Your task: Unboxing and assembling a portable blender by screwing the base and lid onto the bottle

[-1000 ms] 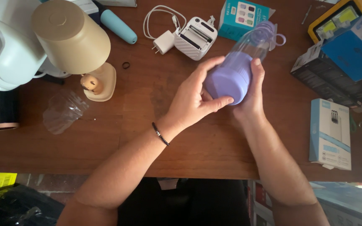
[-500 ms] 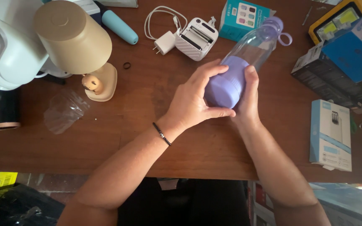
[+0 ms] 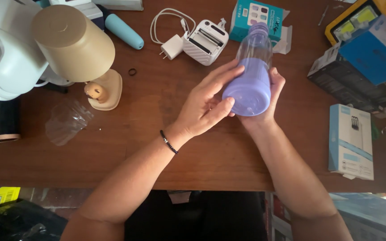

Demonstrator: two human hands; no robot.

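Both hands are holding a bottle point(image 3: 252, 79) above the table point(image 3: 166, 147), approx. centre-right of the view. The bottle is clear plastic up top w/ a smooth lavender sleeve round the lower half; its flat round base is pointing toward the camera and the neck is tilting away. The left hand point(image 3: 204, 109) is lying against the bottle's left side, fingers point(image 3: 220, 78) stretched long and only loosely curved, thumb pressing near the base rim. The right hand point(image 3: 269, 100) is cupping it from underneath and the right, fingers wrapping snugly, mostly hidden behind the sleeve. A thin dark bracelet point(image 3: 169, 142) is sitting on the left wrist.

The table is dark brown wood w/ a matte grain. Just beyond the bottle neck a teal box point(image 3: 258, 15) is lying flat. Left of that, a small white ribbed printer point(image 3: 205, 41) is sitting beside a white charger point(image 3: 171, 46) w/ coiled cable. Far left, a tan lamp point(image 3: 74, 44) is standing on a cream base, w/ crumpled clear plastic point(image 3: 68, 121) nearby. A white-and-blue box point(image 3: 350, 142) is lying at right.
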